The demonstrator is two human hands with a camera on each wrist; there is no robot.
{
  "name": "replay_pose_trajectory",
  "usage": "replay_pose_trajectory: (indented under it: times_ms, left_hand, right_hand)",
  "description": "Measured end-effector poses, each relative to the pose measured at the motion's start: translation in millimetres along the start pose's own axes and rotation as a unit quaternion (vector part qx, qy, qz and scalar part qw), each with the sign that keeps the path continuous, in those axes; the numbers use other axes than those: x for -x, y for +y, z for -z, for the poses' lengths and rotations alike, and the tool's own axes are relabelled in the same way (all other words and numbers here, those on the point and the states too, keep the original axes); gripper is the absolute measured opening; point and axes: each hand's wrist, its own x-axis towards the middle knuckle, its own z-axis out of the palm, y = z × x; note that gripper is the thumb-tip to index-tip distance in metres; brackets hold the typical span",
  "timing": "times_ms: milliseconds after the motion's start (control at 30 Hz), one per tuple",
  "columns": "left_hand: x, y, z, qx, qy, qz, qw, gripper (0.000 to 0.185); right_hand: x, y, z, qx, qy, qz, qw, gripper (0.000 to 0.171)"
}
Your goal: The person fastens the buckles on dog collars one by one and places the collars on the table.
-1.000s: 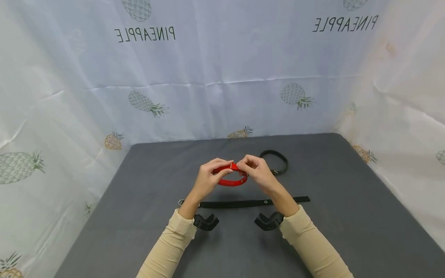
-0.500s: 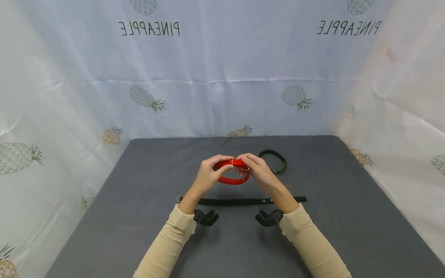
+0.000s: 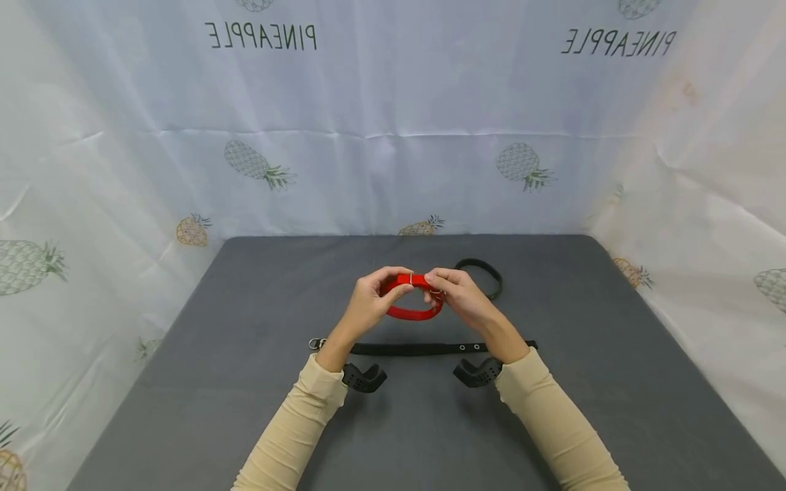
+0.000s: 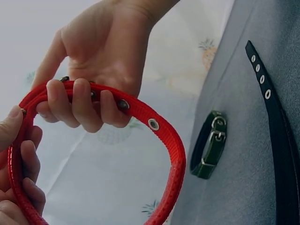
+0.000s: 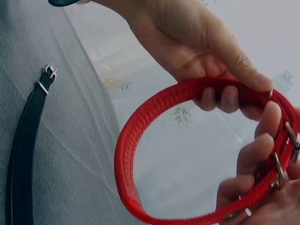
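Note:
A red collar (image 3: 413, 315), closed into a loop, is held in the air by both hands. My left hand (image 3: 364, 303) pinches its left side between thumb and fingers, by a thin metal keeper (image 3: 411, 279). On the other side, my right hand (image 3: 464, 299) grips the band, the thumb on the outside and fingertips curled through the loop, as the left wrist view shows. A silver buckle (image 5: 291, 136) and a metal ring (image 5: 279, 171) lie at the right hand's fingers. An eyelet (image 4: 153, 124) shows in the band. Part of the overlapped strap is hidden by fingers.
A black collar (image 3: 405, 349) lies flat across the grey table (image 3: 258, 423), with a ring and buckle at its left end and eyelets toward its right. Behind the right hand lies a dark green looped collar (image 4: 213, 154). A pineapple-print curtain (image 3: 381, 170) surrounds the table.
My right fingers have shifted their grip on the red strap, from pinching its end to gripping the band with the thumb in front. More red strap shows beside the keeper. The left hand keeps its hold.

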Motion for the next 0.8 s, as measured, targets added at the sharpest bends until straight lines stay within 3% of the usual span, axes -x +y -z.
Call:
replay_pose_trajectory:
  times_ms: [167,433,600,800]
  left_hand:
    - [-0.4,-0.5,0.6,0.002,-0.005,0.002,1.0000,0.027]
    - [-0.3,-3.6,1.2,0.006,0.003,-0.004,1.0000,0.028]
    - [-0.7,-2.3,2.8,0.007,0.018,0.011,0.9997,0.030]
    - [-0.8,-2.3,5.5,0.007,0.027,0.031,0.9992,0.029]
  right_hand:
    - [-2.9,-0.6,-2.5,0.012,0.011,0.009,1.000,0.029]
    - [-2.5,-1.5,-2.3,0.006,0.041,-0.048,0.998,0.027]
    - [0.9,2.2,1.3,-0.014,0.055,-0.072,0.996,0.031]
    - [2.1,7.6,5.4,-0.018,0.057,-0.068,0.996,0.030]
